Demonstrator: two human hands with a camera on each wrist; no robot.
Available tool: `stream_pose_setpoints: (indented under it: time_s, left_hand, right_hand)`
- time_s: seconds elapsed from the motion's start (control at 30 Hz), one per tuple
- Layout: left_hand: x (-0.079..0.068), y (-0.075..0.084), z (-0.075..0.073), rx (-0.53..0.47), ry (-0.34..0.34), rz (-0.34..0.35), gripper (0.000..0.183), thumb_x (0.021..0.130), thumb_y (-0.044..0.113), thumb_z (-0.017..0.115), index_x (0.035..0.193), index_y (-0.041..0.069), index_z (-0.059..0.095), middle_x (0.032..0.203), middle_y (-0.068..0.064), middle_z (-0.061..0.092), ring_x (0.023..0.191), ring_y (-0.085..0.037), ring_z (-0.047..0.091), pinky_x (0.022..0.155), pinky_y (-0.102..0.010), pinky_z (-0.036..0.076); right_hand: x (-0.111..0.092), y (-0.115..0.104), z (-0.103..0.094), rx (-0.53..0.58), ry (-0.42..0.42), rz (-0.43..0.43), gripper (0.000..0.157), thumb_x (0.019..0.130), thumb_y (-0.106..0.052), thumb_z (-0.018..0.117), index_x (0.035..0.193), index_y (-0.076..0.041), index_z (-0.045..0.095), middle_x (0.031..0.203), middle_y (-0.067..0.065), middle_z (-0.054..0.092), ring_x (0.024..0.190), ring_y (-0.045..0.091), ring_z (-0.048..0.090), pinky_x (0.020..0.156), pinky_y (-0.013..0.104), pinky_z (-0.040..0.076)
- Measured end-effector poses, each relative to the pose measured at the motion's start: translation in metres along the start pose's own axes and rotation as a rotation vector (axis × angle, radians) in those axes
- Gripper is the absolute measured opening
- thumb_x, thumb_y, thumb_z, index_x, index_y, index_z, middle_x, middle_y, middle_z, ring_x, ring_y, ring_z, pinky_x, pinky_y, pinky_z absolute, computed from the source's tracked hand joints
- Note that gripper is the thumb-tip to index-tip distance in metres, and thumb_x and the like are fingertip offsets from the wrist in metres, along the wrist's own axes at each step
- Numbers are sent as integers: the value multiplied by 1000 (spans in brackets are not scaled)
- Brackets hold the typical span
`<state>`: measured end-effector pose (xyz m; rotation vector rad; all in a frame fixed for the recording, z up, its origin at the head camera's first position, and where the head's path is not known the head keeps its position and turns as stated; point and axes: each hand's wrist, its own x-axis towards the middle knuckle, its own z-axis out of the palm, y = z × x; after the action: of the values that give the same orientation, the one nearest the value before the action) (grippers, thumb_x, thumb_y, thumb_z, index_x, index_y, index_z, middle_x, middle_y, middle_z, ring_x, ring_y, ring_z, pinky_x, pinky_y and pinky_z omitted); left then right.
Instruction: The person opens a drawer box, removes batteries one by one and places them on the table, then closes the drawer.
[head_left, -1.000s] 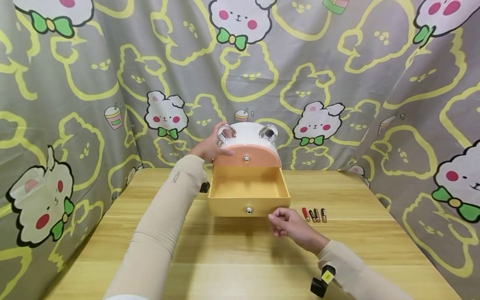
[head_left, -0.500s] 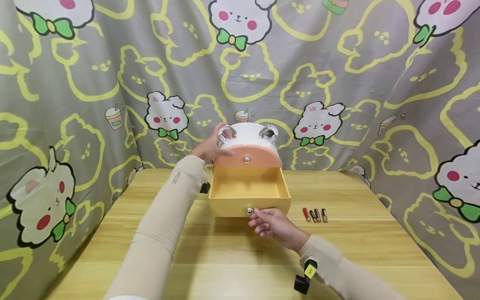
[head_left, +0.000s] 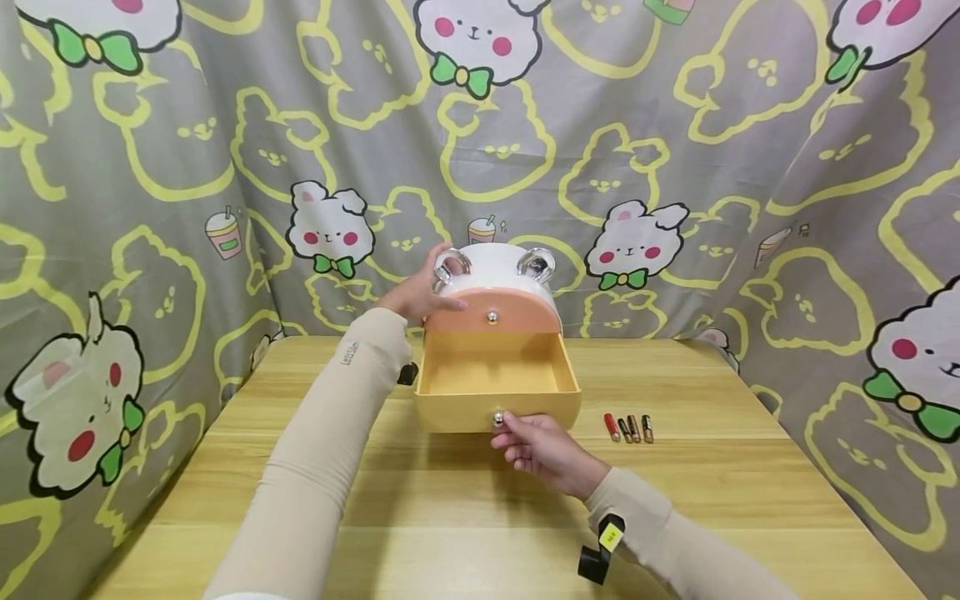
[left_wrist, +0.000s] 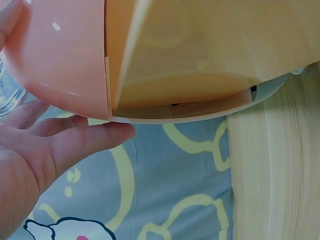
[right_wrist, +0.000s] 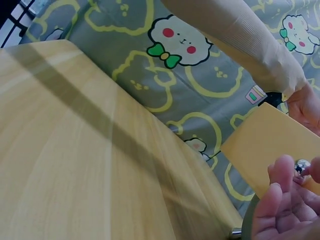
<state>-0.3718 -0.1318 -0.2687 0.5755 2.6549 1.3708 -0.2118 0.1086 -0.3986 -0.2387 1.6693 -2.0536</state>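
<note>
A small storage box point(head_left: 495, 265) with a white rounded top and clear ear-shaped loops stands at the table's middle back. Its pink upper drawer point(head_left: 525, 312) is closed, while the yellow lower drawer point(head_left: 457, 412) is pulled out and shows a bare inside. My left hand point(head_left: 416, 296) grips the box's upper left side, its thumb against the pink front. In the left wrist view, fingers of that hand point(left_wrist: 55, 150) lie along the curved side. My right hand point(head_left: 551, 454) pinches the silver knob point(head_left: 498, 420) of the yellow drawer between thumb and finger; its other fingers are loosely bent below.
Several lipstick-like tubes, among them a red tube point(head_left: 611, 427), lie in a row on the wooden table point(head_left: 675, 500) to the right of the drawer. A patterned grey curtain point(head_left: 495, 167) hangs behind and along both sides.
My right hand has moved left from the drawer's lower right corner to the knob and has taken hold of it. The left hand and the box stay in place.
</note>
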Motion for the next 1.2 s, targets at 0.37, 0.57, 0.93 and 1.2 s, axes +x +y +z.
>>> stream_pose_setpoints:
  time_s: [0.37,0.57,0.93,1.2]
  left_hand:
    - [-1,0,0,-19,-8,-8,110,80,16,81,149,38,-2,151,-26,18,129,-40,35,98,-49,43]
    - [-16,21,-1,-43,-40,-21,109,82,10,78,151,31,-3,152,-28,16,130,-43,34,100,-51,41]
    - [-1,-1,2,-27,12,-13,114,78,18,83,150,38,-1,152,-24,19,126,-39,39,98,-49,43]
    - [1,-2,2,-28,16,-2,113,78,16,83,150,39,0,153,-23,19,129,-40,37,102,-48,39]
  right_hand:
    - [13,-5,-1,25,53,-13,39,103,-26,49,116,11,57,78,-3,68,59,3,54,54,17,45]
    - [26,-5,-2,43,76,-11,38,103,-25,49,116,9,57,80,-1,67,61,5,52,55,17,44]
    - [50,-9,-2,57,138,-34,30,103,-23,48,106,4,61,76,-2,66,60,6,52,52,18,42]
    - [68,-14,-9,61,191,-33,32,103,-25,49,106,4,61,75,-2,65,60,6,51,52,18,41]
